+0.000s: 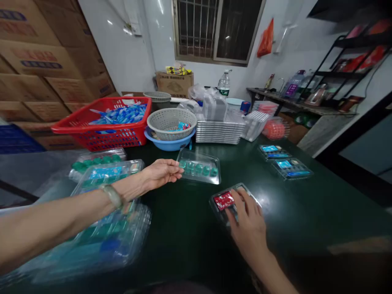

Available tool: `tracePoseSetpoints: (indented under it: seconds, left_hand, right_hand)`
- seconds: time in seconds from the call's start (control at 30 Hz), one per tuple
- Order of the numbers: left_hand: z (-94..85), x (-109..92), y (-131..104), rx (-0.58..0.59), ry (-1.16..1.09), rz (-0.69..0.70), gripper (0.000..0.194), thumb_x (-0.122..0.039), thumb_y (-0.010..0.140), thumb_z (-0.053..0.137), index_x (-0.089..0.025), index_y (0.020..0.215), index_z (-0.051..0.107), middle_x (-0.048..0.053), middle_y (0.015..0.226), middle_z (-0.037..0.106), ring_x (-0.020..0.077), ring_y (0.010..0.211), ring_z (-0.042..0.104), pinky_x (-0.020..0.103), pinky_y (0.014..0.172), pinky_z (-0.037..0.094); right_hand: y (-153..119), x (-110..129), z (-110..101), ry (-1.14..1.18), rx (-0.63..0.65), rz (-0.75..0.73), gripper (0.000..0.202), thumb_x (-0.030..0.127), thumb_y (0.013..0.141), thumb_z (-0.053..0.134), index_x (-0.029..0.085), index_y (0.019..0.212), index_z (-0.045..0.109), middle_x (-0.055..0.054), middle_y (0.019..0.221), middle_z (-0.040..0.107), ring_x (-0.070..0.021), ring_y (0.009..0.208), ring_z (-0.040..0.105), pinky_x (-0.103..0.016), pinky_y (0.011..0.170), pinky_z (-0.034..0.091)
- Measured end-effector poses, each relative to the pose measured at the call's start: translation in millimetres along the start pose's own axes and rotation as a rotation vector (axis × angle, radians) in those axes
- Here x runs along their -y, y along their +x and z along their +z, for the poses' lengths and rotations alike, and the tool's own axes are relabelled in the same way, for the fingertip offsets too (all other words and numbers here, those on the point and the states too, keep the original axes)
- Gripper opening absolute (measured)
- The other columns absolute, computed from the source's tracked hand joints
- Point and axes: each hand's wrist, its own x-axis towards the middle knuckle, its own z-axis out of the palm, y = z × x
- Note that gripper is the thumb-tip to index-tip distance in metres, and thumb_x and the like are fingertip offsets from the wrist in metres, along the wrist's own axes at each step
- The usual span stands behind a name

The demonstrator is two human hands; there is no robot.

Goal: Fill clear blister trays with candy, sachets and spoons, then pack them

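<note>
Clear rectangular plastic tray [200,173], row of green rounded shapes [198,168]: pinched at left edge by clamped fingers of left hand [162,173], over dark green worktop [183,232]. Clear plastic pack [219,214], red packet [223,201] inside: partly covered by right hand [249,224], fingers spread apart.

White wall [159,49]; barred window [217,32]; green tabletop [186,228]

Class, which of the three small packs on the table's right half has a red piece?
The pack under the person's right hand; the two packs farther right show light blue instead.
</note>
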Motion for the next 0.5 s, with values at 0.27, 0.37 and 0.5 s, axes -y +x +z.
tracePoseSetpoints:
  seconds: [0.27, 0.37, 0.5]
  left_hand:
    - [7.9, 7.5, -71.7, 0.008, -0.001, -0.101, 0.021, -0.001, 0.062, 0.069, -0.012, 0.078, 0.060, 0.013, 0.079, 0.068, 0.0179, 0.062, 0.064, 0.021, 0.048, 0.050]
    - [-0.5, 21.7, -97.8, -0.070, -0.065, -0.117, 0.025, -0.009, 0.058, 0.075, -0.016, 0.077, 0.061, 0.011, 0.081, 0.068, 0.0188, 0.067, 0.064, 0.022, 0.050, 0.050]
    - [-6.5, 38.2, -123.3, -0.167, -0.044, -0.117, 0.018, -0.026, 0.063, 0.074, -0.018, 0.074, 0.063, 0.009, 0.076, 0.067, 0.0182, 0.063, 0.060, 0.024, 0.048, 0.048]
  right_hand:
    - [6.7, 36.2, -12.8, 0.215, -0.141, -0.038, 0.029, 0.016, 0.081, 0.057, 0.020, 0.109, 0.058, -0.012, 0.110, 0.056, -0.0216, 0.095, 0.056, -0.036, 0.078, 0.045]
    - [-6.5, 55.7, -14.8, 0.268, -0.202, -0.005, 0.025, 0.010, 0.077, 0.059, 0.021, 0.099, 0.061, -0.010, 0.104, 0.057, -0.0182, 0.087, 0.057, -0.032, 0.072, 0.046]
    - [-15.2, 63.4, -21.3, 0.336, -0.226, -0.010, 0.027, 0.005, 0.073, 0.061, 0.021, 0.095, 0.061, -0.010, 0.104, 0.057, -0.0147, 0.079, 0.056, -0.030, 0.068, 0.045]
